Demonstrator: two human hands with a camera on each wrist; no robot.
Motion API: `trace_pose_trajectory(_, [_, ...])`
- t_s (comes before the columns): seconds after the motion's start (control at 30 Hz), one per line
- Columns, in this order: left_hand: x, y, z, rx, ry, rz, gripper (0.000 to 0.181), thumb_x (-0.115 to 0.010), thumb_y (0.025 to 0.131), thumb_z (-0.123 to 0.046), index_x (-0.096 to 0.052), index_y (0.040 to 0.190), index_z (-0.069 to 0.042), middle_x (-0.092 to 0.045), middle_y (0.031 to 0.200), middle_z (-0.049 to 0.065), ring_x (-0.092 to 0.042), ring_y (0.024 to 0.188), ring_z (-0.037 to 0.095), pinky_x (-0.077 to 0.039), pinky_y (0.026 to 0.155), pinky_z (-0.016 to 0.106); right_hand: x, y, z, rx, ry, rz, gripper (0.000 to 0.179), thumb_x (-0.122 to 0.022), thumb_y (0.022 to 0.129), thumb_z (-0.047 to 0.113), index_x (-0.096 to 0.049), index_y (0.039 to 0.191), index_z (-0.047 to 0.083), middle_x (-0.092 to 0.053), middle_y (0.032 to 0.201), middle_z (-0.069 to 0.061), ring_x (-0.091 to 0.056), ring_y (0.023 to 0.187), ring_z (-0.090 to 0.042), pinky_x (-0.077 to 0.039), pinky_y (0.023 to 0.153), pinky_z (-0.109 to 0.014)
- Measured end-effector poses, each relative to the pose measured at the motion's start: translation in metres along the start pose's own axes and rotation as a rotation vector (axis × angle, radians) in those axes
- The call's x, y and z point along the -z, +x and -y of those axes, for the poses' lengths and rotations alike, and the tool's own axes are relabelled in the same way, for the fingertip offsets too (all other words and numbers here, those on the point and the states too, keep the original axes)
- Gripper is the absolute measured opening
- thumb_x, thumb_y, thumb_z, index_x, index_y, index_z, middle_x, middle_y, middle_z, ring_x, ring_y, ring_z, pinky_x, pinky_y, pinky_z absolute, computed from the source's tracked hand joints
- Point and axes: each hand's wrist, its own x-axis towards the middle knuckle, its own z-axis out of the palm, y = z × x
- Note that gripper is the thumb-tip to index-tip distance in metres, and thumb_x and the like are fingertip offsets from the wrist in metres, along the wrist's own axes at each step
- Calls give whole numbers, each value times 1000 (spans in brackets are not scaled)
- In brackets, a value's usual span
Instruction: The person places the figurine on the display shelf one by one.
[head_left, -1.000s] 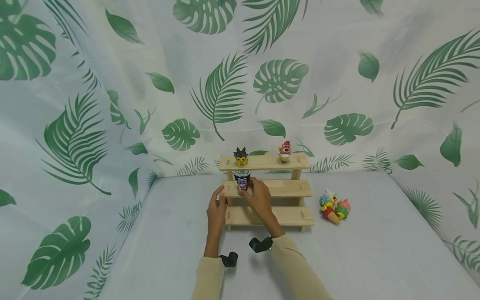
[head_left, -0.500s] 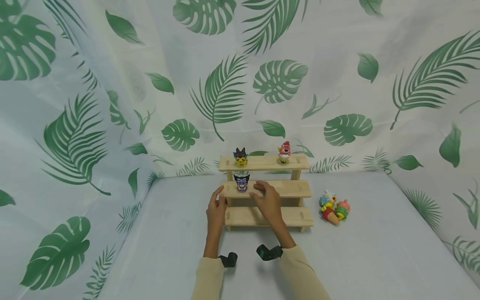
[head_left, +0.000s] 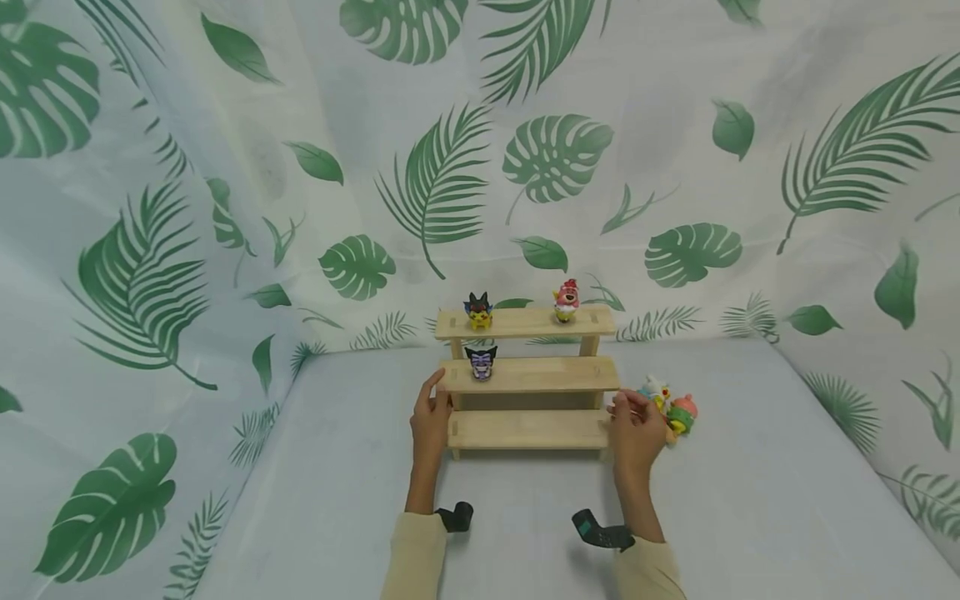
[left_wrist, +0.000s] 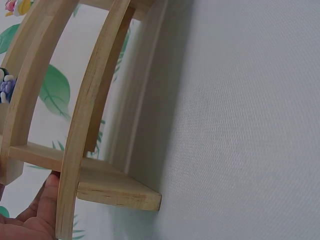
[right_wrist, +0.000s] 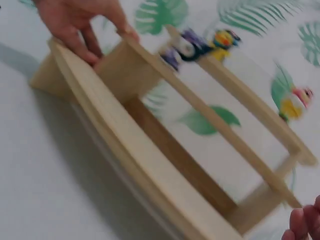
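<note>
A three-tier wooden display shelf (head_left: 528, 430) stands on the pale cloth. My left hand (head_left: 429, 427) grips its left end by the middle tier; the left wrist view shows that hand's fingers (left_wrist: 46, 205) against the side support. On the middle tier, at left, stands a black-eared purple figurine (head_left: 482, 365). The top tier bears a yellow figurine with a dark hood (head_left: 477, 312) and a pink-and-yellow figurine (head_left: 566, 303). By the shelf's right end my right hand (head_left: 637, 429) has loosely bent fingers with nothing seen between them, partly covering a cluster of figurines.
In that cluster at the shelf's right, a white-headed figurine (head_left: 654, 388) and a pink-and-green figurine (head_left: 683, 412) show beside the hand. A leaf-printed curtain (head_left: 555, 158) rises behind the shelf and along both sides.
My right hand has let go of the purple figurine, which stays on the middle tier, and has moved right to the shelf's right end. The left hand keeps its place.
</note>
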Motion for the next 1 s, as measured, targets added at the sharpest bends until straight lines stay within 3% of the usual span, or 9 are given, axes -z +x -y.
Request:
trace_pose_trajectory(0.13, [2, -1, 0, -11, -6, -6, 36, -45, 103, -44, -56, 136, -34, -62, 81, 15, -48, 65, 12, -41, 62, 27, 32, 12, -19, -198, -17, -86, 24, -60, 97, 17, -59, 115, 1, -54, 94, 5, -62, 66, 5, -51, 61, -11])
trace_pose_trajectory(0.27, [2, -1, 0, -12, -12, -7, 35, -45, 103, -43, -56, 135, -34, -61, 81, 13, -49, 66, 11, -42, 63, 27, 58, 20, -29, -320, -63, -136, 36, -55, 99, 22, -48, 131, 7, -44, 107, 5, -60, 69, 2, -51, 62, -11])
trace_pose_trajectory(0.53, [0, 0, -1, 2, -8, -2, 36, -45, 103, -45, -56, 136, -35, -50, 67, -4, -43, 59, 8, -39, 57, 25, 87, 44, -44, -466, -83, -42, 61, -49, 101, 32, -22, 152, 13, -25, 150, -14, -59, 67, 6, -53, 67, -13])
trace_pose_trajectory(0.63, [0, 1, -1, 6, -2, -7, 37, -45, 102, -46, -56, 136, -35, -51, 66, 0, -42, 58, 8, -38, 56, 25, 87, 52, -46, -492, -138, -3, 65, -49, 101, 33, -19, 154, 13, -25, 154, -16, -56, 66, 6, -52, 64, -13])
trace_pose_trajectory(0.83, [-1, 1, -1, 3, 2, 2, 38, -44, 102, -47, -55, 136, -35, -58, 74, 14, -45, 61, 10, -39, 59, 27, 82, 67, -50, -486, -256, 40, 66, -52, 98, 31, -23, 154, 11, -33, 148, -17, -52, 63, 4, -51, 57, -16])
trace_pose_trajectory(1.0, [-1, 0, 0, 14, 6, 2, 36, -44, 102, -47, -55, 136, -37, -58, 73, 14, -44, 60, 10, -39, 59, 27, 80, 75, -56, -439, -342, 63, 68, -56, 97, 33, -27, 152, 5, -37, 144, -24, -52, 64, -2, -48, 51, -16])
